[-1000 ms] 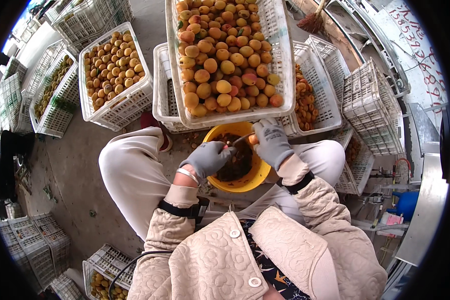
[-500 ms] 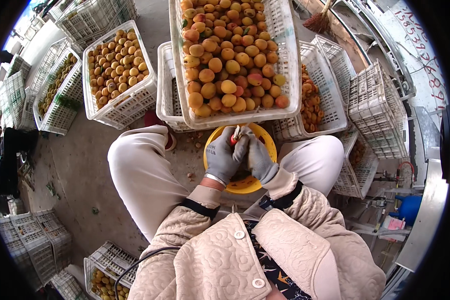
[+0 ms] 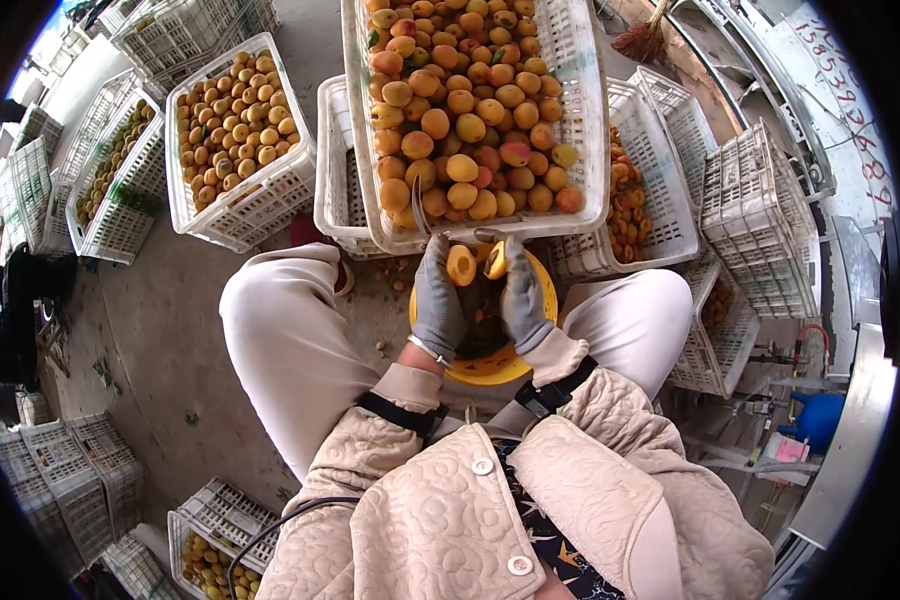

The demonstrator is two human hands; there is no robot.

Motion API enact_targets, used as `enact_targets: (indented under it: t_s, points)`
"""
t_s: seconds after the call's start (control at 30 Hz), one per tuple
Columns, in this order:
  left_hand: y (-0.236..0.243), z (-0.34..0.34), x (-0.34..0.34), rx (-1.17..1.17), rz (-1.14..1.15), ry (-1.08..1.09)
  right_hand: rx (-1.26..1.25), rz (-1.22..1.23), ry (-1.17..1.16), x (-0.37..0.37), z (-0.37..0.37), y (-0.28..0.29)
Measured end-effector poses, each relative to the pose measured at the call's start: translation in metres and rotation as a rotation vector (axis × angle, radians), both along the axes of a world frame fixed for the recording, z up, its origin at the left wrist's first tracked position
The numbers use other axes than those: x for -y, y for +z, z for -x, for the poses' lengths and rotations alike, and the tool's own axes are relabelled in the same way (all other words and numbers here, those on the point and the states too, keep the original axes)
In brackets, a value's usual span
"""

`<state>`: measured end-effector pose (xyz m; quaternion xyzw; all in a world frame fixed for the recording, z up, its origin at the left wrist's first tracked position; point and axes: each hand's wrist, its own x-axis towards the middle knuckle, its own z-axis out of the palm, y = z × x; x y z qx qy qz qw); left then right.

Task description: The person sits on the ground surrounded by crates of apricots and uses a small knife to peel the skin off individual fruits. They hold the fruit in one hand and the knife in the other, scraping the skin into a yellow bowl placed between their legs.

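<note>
My left hand (image 3: 438,305), in a grey glove, is closed round an apricot half (image 3: 461,265) whose cut hollow shows. A thin curved knife blade (image 3: 418,205) rises from the same hand's fingertips; its handle is hidden. In my right hand (image 3: 524,300), also gloved, another apricot half (image 3: 496,261) is pinched. Both hands are apart, above a yellow tub (image 3: 547,295) between my knees. Dark contents, too shaded to make out, lie in the tub. Just beyond stands a white crate (image 3: 592,130) of whole apricots (image 3: 470,127).
A second apricot-filled crate (image 3: 260,205) stands at the left. Split apricots (image 3: 625,205) fill part of a crate on the right, beside a stack of crates (image 3: 760,225). A broom (image 3: 640,40) lies at the far right. Black cable (image 3: 280,520) crosses my left sleeve.
My hands, together half a second ago round a red-handled tool, have moved apart. Each now shows an apricot half, and the knife blade has come into sight at the left hand.
</note>
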<state>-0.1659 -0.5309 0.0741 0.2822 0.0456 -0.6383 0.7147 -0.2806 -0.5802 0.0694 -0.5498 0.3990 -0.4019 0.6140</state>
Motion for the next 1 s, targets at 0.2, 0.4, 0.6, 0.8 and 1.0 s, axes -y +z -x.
enact_targets:
  t_s: [0.2,0.4,0.6,0.8,1.0]
  points:
    - [0.024,0.007,-0.001,1.277,0.208,0.113,0.639,-0.889,0.089,-0.002,0.006,0.020]
    - [0.039,-0.028,0.004,0.311,-0.147,0.164,0.157,-0.588,0.244,-0.013,0.015,0.021]
    - [0.035,-0.023,0.002,0.052,-0.002,0.174,-0.361,-0.033,0.365,-0.021,0.011,0.023]
    - [0.032,-0.014,0.002,0.008,0.012,0.152,-0.370,0.045,0.413,-0.021,0.011,0.029]
    - [0.014,0.008,0.009,0.238,-0.008,0.144,-0.549,-0.014,0.360,-0.026,0.020,0.006]
